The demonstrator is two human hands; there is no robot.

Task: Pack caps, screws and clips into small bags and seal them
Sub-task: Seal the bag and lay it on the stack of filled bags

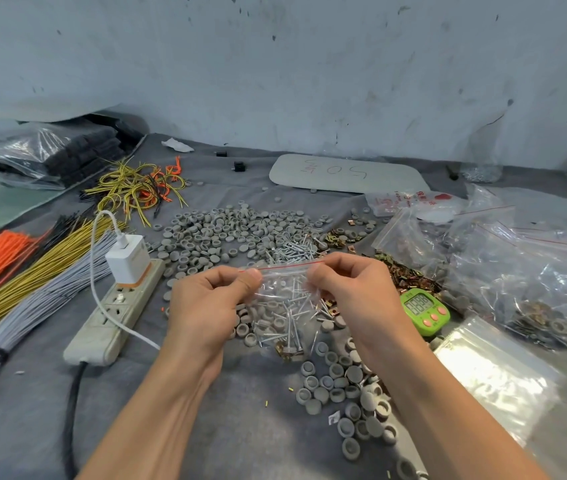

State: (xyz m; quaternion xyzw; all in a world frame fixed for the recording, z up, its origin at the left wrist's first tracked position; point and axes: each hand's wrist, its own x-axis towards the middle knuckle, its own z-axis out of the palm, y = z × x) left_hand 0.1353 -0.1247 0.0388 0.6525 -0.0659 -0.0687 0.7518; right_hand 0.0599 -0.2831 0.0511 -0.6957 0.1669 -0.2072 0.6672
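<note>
Head view shows your left hand point(211, 299) and right hand point(351, 289) pinching the small bag point(287, 306) by its red zip strip, held above the table's centre. Screws point(289, 320) poke toward six o'clock; squeeze unevenly and they could pierce the film or leave the seal gapped.

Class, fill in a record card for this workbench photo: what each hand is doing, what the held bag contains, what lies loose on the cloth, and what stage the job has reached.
Left hand: pinches the left end of the small bag at its red-lined top
Right hand: pinches the right end of the same edge
Bag contents: screws, grey caps, brass clips at the bottom
Loose on cloth: cap pile, screw pile, clip pile
Nearby: green timer, power strip
Stage: bag filled; seal closed or not, cannot tell
</note>
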